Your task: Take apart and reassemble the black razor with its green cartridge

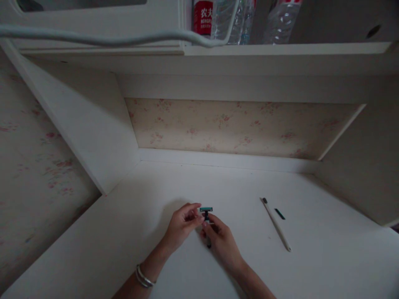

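A razor [206,209] with a dark green head and dark handle is held upright over the white desk, its head toward the back. My right hand [220,238] grips the handle, whose lower end shows beneath the fingers. At the razor's left side, my left hand [182,224] is bent in a pinch, the index fingertip by the head and the thumb at the neck. How firmly the left fingertips press cannot be made out. On the desk to the right lie a white toothbrush [277,226] with a dark-bristled head and a small dark green strip [279,214].
The white desk [149,182] has a raised edge at the back and side panels left and right. Above it runs a shelf [280,50] holding several plastic bottles [283,20]. A pale cable [124,39] crosses in front of the cabinet at upper left.
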Demonstrator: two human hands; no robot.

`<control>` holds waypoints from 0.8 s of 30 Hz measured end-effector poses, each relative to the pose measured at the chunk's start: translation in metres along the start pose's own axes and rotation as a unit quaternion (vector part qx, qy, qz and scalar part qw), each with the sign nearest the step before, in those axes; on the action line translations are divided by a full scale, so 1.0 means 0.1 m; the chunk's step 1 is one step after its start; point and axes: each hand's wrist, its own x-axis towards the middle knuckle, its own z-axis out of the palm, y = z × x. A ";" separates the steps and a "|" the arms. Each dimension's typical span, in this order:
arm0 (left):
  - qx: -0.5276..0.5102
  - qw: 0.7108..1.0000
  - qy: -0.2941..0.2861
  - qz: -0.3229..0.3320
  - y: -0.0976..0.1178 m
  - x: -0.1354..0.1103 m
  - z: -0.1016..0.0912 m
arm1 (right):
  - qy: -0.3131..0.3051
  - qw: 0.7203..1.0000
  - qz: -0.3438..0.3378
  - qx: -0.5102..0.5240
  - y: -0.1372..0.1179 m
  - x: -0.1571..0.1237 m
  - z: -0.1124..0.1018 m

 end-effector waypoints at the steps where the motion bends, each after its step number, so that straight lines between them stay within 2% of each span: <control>1: 0.007 1.000 0.002 -0.006 -0.01 0.00 0.00 | 0.018 1.000 0.000 0.000 0.00 0.01 -0.02; 4: 0.062 0.998 0.001 -0.023 -0.05 0.02 0.01 | 0.062 0.998 0.010 0.017 0.02 0.04 -0.06; 8: 0.106 0.992 -0.030 -0.054 -0.12 0.03 0.04 | 0.095 0.994 0.011 0.051 0.03 0.08 -0.11; 14: 0.133 0.986 -0.089 -0.049 -0.20 0.02 0.08 | 0.116 0.991 0.015 0.069 0.05 0.09 -0.12; 18: 0.161 0.982 -0.099 -0.026 -0.23 0.02 0.06 | 0.123 0.989 0.015 0.086 0.04 0.10 -0.11; 24: 0.164 0.981 -0.104 -0.024 -0.21 0.02 0.05 | 0.119 0.989 0.011 0.083 0.07 0.10 -0.11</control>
